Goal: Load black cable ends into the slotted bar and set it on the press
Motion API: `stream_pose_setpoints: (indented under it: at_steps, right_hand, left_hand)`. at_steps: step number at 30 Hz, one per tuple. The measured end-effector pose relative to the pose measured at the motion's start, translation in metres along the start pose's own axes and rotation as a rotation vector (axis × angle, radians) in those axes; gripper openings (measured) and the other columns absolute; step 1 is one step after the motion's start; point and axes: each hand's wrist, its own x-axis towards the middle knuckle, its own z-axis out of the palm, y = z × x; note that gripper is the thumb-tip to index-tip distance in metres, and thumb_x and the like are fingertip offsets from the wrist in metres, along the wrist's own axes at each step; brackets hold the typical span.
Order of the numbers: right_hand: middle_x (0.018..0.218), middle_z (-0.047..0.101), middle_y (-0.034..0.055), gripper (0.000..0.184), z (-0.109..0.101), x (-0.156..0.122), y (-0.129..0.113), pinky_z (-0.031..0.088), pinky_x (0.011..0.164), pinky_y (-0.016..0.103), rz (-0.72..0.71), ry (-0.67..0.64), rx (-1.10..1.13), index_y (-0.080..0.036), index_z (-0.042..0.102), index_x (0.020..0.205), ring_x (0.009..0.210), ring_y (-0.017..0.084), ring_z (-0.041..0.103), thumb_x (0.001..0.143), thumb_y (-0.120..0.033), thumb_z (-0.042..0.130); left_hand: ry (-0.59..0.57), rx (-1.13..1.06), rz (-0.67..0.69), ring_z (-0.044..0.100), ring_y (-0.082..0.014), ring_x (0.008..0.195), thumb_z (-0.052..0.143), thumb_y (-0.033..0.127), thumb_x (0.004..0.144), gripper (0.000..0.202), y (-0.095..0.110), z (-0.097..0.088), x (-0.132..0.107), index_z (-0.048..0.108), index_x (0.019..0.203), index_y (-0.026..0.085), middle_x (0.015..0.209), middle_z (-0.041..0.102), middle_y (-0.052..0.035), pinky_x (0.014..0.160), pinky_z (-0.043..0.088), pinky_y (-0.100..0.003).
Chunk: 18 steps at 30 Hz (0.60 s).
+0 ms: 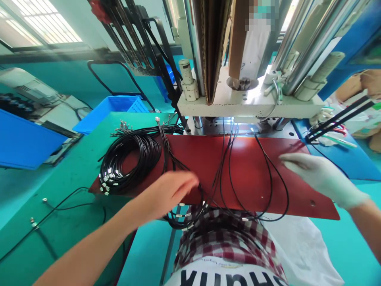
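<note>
My bare left hand hovers over the front edge of a red work plate, fingers together and pointing right, close to several black cables that loop across the plate and hang off its front. It holds nothing that I can see. My right hand, in a white glove, lies flat and open on the plate's right end, beside the rightmost cable loop. A coiled bundle of black cables with metal end connectors rests on the plate's left end.
A press machine with steel columns stands right behind the plate. Blue bins sit at the back left on the green table, where loose cables lie. Scissors and black strips lie at right.
</note>
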Motion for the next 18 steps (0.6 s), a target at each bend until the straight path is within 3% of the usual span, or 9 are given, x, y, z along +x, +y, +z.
stream_pose_setpoints:
  at_steps: [1,3,5,7,9,12,14,18]
  right_hand:
    - [0.121,0.069,0.0062,0.039,0.009,0.033,-0.005,0.049,0.1,0.031,-0.01,0.051,-0.008,-0.026,0.068,0.125,0.106,0.022,0.066,0.095,-0.044,0.052]
    - [0.127,0.066,0.0088,0.044,0.028,0.091,-0.013,0.046,0.102,0.034,-0.013,0.094,-0.035,-0.023,0.062,0.135,0.113,0.023,0.063,0.096,-0.039,0.05]
    - [0.124,0.067,0.01,0.048,0.045,0.13,-0.019,0.047,0.095,0.037,-0.006,0.116,-0.083,-0.025,0.058,0.141,0.108,0.025,0.064,0.096,-0.038,0.048]
    - [0.12,0.068,0.0109,0.048,0.055,0.15,-0.022,0.047,0.085,0.037,0.0,0.109,-0.126,-0.028,0.057,0.142,0.1,0.027,0.065,0.096,-0.04,0.048]
    - [0.115,0.07,0.0115,0.045,0.058,0.157,-0.023,0.045,0.078,0.035,0.006,0.094,-0.147,-0.027,0.063,0.135,0.094,0.027,0.065,0.095,-0.043,0.049]
    - [0.109,0.071,0.009,0.038,0.056,0.15,-0.022,0.044,0.077,0.031,0.004,0.081,-0.127,-0.026,0.07,0.123,0.093,0.024,0.065,0.095,-0.044,0.051]
    - [0.105,0.07,0.006,0.035,0.056,0.141,-0.022,0.045,0.078,0.029,-0.041,0.095,-0.046,-0.027,0.071,0.119,0.093,0.022,0.064,0.095,-0.044,0.053]
    - [0.097,0.062,0.005,0.035,0.063,0.127,-0.028,0.047,0.08,0.029,-0.122,0.176,0.128,-0.026,0.073,0.115,0.09,0.02,0.06,0.091,-0.049,0.062]
  left_hand:
    - [0.169,0.079,0.096,0.064,-0.021,0.104,0.035,0.037,0.101,0.04,-0.005,-0.002,0.04,0.067,0.118,0.02,0.111,0.069,-0.0084,0.098,0.047,-0.033]
    - [0.364,0.235,0.198,0.053,-0.0272,0.126,0.044,0.026,0.097,0.043,-0.019,0.003,0.12,0.054,0.136,0.011,0.135,0.057,-0.017,0.109,0.04,-0.043]
    - [0.446,0.294,0.217,0.045,-0.0302,0.133,0.054,0.025,0.093,0.055,-0.034,0.013,0.186,0.045,0.145,0.011,0.144,0.049,-0.0188,0.112,0.037,-0.048]
    - [0.502,0.278,0.228,0.044,-0.0306,0.13,0.06,0.031,0.091,0.055,-0.045,0.022,0.226,0.048,0.142,0.014,0.14,0.05,-0.0165,0.111,0.037,-0.049]
    - [0.523,0.204,0.239,0.05,-0.0277,0.121,0.06,0.035,0.092,0.04,-0.053,0.028,0.244,0.06,0.127,0.016,0.126,0.058,-0.0132,0.108,0.039,-0.046]
    - [0.457,0.039,0.338,0.056,-0.022,0.108,0.058,0.036,0.093,0.027,-0.063,0.029,0.243,0.067,0.108,0.016,0.109,0.064,-0.009,0.101,0.043,-0.038]
    - [0.389,-0.068,0.407,0.059,-0.0195,0.103,0.057,0.036,0.095,0.027,-0.069,0.029,0.235,0.069,0.108,0.016,0.105,0.066,-0.0074,0.096,0.044,-0.034]
    - [0.336,-0.17,0.407,0.061,-0.017,0.099,0.055,0.038,0.097,0.029,-0.074,0.029,0.226,0.071,0.109,0.017,0.102,0.069,-0.0062,0.092,0.045,-0.03]
